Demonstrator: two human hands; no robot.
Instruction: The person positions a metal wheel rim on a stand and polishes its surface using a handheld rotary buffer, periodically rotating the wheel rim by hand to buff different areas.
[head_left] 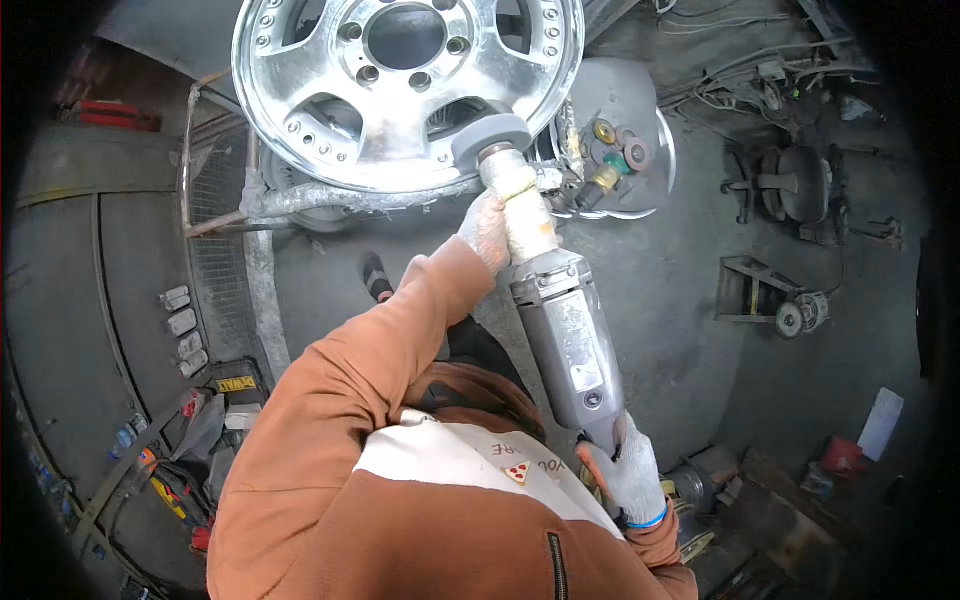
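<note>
The power tool [570, 325] is held by both gloved hands in front of the body. Its pale, wrapped neck is gripped by the left hand [486, 232], the fingers closed around it just behind the disc. The rear end is grasped by the right hand [633, 475], with the thumb and fingers curled about the casing. The tool is slanted, its front end farther from the body and its rear close to the right side of the sweatshirt [400, 530].

The grey disc [490, 138] at the front is placed over the near right edge of the shiny metal wheel [388, 112]; whether the two touch cannot be told. The wheel is carried by a metal frame [330, 198], whose near bar is crusted with pale material. Just right of the wheel, small discs [633, 153] are gathered on a grey panel [612, 88].

To the right of the casing, open floor [665, 335] is left as far as a low metal stand [752, 290]. On the left, room is bounded by wire mesh [222, 255], with a yellow-labelled case [238, 382] set near its lower end.
</note>
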